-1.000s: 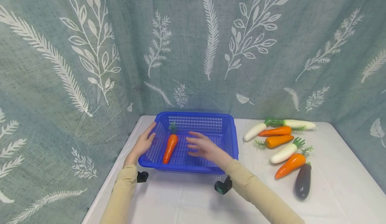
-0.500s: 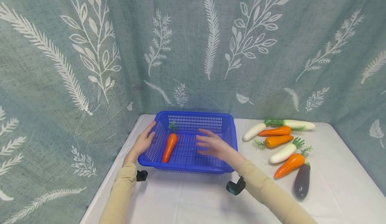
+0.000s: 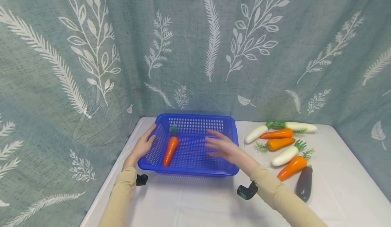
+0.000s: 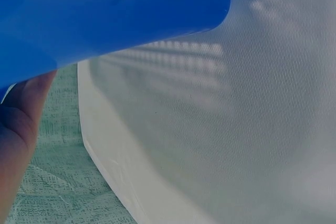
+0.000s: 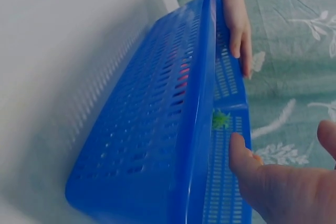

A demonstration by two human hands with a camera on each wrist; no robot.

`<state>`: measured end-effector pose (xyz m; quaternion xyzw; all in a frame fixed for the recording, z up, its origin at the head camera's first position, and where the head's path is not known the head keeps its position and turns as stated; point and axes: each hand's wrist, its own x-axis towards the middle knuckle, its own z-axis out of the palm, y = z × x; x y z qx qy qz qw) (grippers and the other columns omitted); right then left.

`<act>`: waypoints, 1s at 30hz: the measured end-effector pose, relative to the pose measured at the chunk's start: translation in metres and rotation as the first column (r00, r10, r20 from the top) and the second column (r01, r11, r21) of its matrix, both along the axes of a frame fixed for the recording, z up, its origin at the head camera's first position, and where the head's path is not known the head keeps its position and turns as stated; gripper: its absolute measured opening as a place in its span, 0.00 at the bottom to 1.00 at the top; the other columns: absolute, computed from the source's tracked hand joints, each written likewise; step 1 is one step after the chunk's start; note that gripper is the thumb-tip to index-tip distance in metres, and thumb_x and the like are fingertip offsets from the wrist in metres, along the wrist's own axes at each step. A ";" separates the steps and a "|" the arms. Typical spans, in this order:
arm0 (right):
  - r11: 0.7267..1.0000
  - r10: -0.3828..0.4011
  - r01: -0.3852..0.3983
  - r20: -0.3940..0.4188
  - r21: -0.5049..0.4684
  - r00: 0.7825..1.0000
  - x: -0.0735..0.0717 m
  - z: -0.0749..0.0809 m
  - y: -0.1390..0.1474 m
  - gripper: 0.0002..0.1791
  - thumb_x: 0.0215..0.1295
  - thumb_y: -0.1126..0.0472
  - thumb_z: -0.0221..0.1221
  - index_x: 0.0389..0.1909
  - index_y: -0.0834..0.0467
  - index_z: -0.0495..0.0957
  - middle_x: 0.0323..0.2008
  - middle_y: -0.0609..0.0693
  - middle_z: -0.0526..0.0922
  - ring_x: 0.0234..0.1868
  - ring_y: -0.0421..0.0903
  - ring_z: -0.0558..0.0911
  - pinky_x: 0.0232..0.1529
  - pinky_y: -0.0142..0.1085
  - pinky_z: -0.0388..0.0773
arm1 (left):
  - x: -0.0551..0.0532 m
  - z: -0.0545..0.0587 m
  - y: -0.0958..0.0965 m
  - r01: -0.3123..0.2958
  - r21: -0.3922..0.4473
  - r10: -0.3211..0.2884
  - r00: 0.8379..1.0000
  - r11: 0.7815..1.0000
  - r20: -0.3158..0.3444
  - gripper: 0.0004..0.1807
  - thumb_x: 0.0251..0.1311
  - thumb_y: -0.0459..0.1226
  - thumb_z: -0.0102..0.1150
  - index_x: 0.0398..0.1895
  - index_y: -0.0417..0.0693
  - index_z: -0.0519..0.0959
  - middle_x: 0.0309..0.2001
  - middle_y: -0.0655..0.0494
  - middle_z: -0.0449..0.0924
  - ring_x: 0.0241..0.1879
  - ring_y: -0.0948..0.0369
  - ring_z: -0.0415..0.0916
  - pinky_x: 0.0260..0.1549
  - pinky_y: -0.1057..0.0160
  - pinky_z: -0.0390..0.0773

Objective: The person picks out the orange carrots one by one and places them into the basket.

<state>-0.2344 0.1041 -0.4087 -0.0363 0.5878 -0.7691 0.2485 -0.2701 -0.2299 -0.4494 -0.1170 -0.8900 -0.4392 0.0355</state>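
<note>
A blue plastic basket (image 3: 195,171) with slotted walls stands on the white table, one orange carrot (image 3: 170,151) lying in its left part with green leaves toward the back. My left hand (image 3: 143,147) rests at the basket's left rim, fingers extended along it and thumb apart. In the left wrist view, part of that hand (image 4: 21,124) shows beside the basket's blue side. Over the right part of the basket, my right hand (image 3: 226,149) hovers with spread fingers and nothing in them. The right wrist view shows its thumb and fingers above the basket's rim (image 5: 197,129).
To the right lie white radishes (image 3: 284,156), more carrots (image 3: 280,143) and a dark eggplant (image 3: 304,183). A green leaf-patterned curtain (image 3: 189,50) hangs behind and along the left side. The white tabletop (image 3: 189,203) extends in front of the basket.
My right hand has moved to the right over the basket, from near the carrot toward the right rim. The left hand and the carrot keep their places.
</note>
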 end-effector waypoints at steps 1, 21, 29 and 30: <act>1.000 0.000 0.000 -0.005 0.001 1.000 0.000 0.000 0.002 0.33 0.74 0.67 0.46 0.76 0.63 0.46 0.71 0.70 0.54 0.72 0.66 0.55 0.68 0.59 0.60 | 0.000 0.000 0.000 -0.002 -0.006 0.002 1.000 1.000 0.003 0.26 0.75 0.30 0.37 0.74 0.33 0.53 0.75 0.36 0.47 0.73 0.39 0.46 0.71 0.43 0.46; 1.000 0.012 -0.013 -0.053 -0.017 0.999 0.003 0.008 0.042 0.35 0.75 0.66 0.44 0.77 0.61 0.40 0.73 0.69 0.48 0.73 0.66 0.51 0.69 0.56 0.59 | -0.002 -0.001 -0.001 0.006 0.007 -0.006 1.000 1.000 0.012 0.26 0.75 0.30 0.37 0.74 0.33 0.53 0.75 0.37 0.47 0.73 0.39 0.45 0.72 0.44 0.46; 1.000 -0.004 0.004 -0.065 -0.005 0.998 0.007 0.012 0.059 0.36 0.76 0.65 0.45 0.77 0.61 0.39 0.74 0.70 0.47 0.73 0.66 0.51 0.70 0.56 0.58 | -0.004 -0.003 -0.003 0.011 0.006 -0.011 1.000 1.000 0.023 0.27 0.75 0.30 0.37 0.75 0.34 0.52 0.75 0.37 0.46 0.73 0.40 0.45 0.72 0.44 0.46; 1.000 -0.007 0.006 -0.068 -0.006 0.998 0.007 0.013 0.061 0.36 0.76 0.64 0.45 0.77 0.61 0.39 0.74 0.70 0.46 0.73 0.66 0.51 0.70 0.56 0.58 | -0.004 -0.003 -0.003 0.011 0.003 -0.011 1.000 1.000 0.022 0.27 0.75 0.30 0.37 0.75 0.34 0.52 0.75 0.37 0.46 0.73 0.40 0.45 0.72 0.44 0.46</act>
